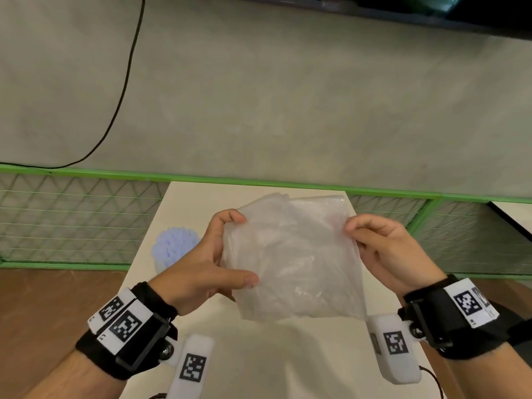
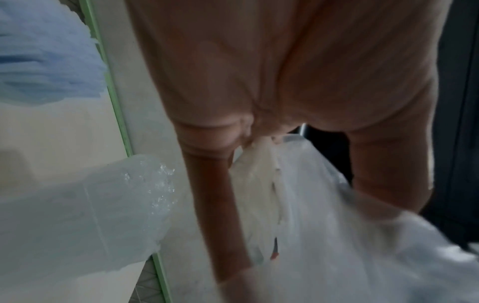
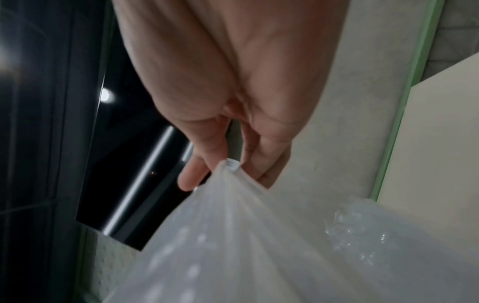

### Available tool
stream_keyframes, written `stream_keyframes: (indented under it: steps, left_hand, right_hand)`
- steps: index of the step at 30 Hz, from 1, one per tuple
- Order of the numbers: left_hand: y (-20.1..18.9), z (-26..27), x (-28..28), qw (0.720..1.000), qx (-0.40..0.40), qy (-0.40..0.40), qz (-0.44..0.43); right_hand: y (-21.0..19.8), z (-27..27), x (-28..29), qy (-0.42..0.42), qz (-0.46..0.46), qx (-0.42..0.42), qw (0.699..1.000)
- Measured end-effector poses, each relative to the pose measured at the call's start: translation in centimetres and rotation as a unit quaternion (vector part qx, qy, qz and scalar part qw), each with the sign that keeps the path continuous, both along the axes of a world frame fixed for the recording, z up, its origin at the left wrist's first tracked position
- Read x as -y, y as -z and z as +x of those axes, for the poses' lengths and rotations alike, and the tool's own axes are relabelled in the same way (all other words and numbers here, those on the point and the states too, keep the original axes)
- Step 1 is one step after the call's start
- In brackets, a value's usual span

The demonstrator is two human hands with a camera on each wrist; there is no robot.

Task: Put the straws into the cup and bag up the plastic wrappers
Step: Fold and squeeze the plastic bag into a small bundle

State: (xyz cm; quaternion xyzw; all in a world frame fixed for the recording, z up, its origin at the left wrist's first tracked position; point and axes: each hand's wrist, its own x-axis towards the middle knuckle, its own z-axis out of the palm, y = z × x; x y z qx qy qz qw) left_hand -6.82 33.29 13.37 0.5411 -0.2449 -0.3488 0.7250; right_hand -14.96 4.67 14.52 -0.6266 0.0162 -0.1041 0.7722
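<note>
Straws (image 1: 176,245) stand in the cup (image 2: 85,205) at left, while both hands, left hand (image 1: 207,263) and right hand (image 1: 383,249), pinch the bag (image 1: 290,260), apparently holding wrappers and unsealed.

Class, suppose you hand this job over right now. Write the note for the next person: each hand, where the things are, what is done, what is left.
Left hand: pinches the left edge of the plastic bag.
Right hand: pinches the bag's right edge.
Bag: held up between both hands above the table, with crumpled clear plastic showing through it.
Cup: at the table's left edge, packed with pale blue straws.
Done: straws appear to be in the cup, and wrappers seem bagged.
Left: probably only closing the bag and setting it down.
</note>
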Motion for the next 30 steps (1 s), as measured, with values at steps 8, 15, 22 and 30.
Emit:
stream_keyframes:
  steps: [8,15,22,30]
  left_hand:
    - [-1.4,0.0,-0.5,0.999,0.014,0.009,0.027]
    - [-1.3,0.5,-0.9,0.994,0.086,0.036,0.063]
    - [-0.8,-1.4,1.1,0.988,0.118,-0.052,0.088]
    - [-1.1,-1.4,1.5,0.971,0.179,-0.052,0.151]
  right_hand:
    - [-2.2,-1.7,-0.7,-0.141,-0.252,-0.077,0.954]
    - [-3.1,-2.0,0.3,-0.159,-0.338,-0.075,0.925]
    - [-2.1,-0.9,-1.7,-0.024,-0.357,-0.023,0.934]
    - [-1.2,-0.3,-3.6,0.062,-0.495,-0.041,0.866]
